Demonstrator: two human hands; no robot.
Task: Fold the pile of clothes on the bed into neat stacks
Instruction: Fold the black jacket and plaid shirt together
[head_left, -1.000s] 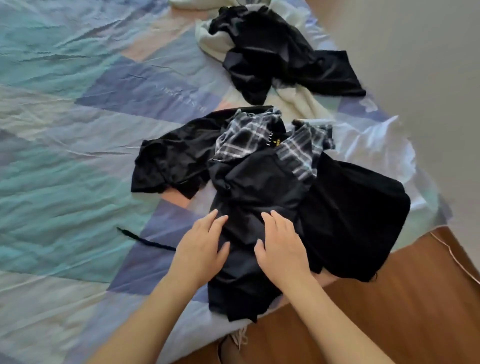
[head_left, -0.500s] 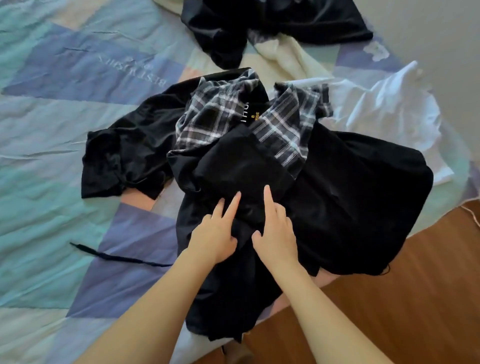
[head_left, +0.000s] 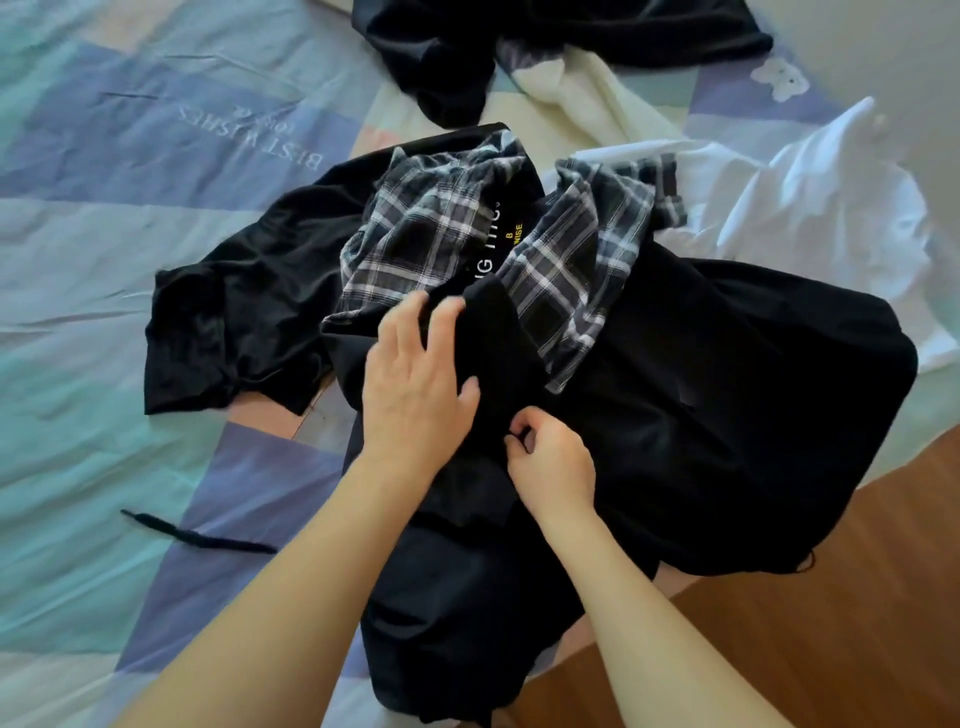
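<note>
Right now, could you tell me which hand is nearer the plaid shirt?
Left. The left hand has its fingertips at the plaid shirt's lower edge; the right hand pinches black fabric lower down, clear of it.

Heap of clothes (head_left: 701, 415) at near edge of bed (head_left: 130, 338), partly hanging over edge. Checked shirt (head_left: 561, 275) on top of heap, toward far side. T-shirt (head_left: 234, 317) spread to left of heap, touching it. Sheet (head_left: 810, 223) bunched at far right of heap. Second pile (head_left: 467, 57) farther back on bed. Cord (head_left: 197, 535) alone on bed, near left. Left hand (head_left: 415, 384) and right hand (head_left: 553, 462) on heap, side by side. Floor (head_left: 831, 597) at near right.
</note>
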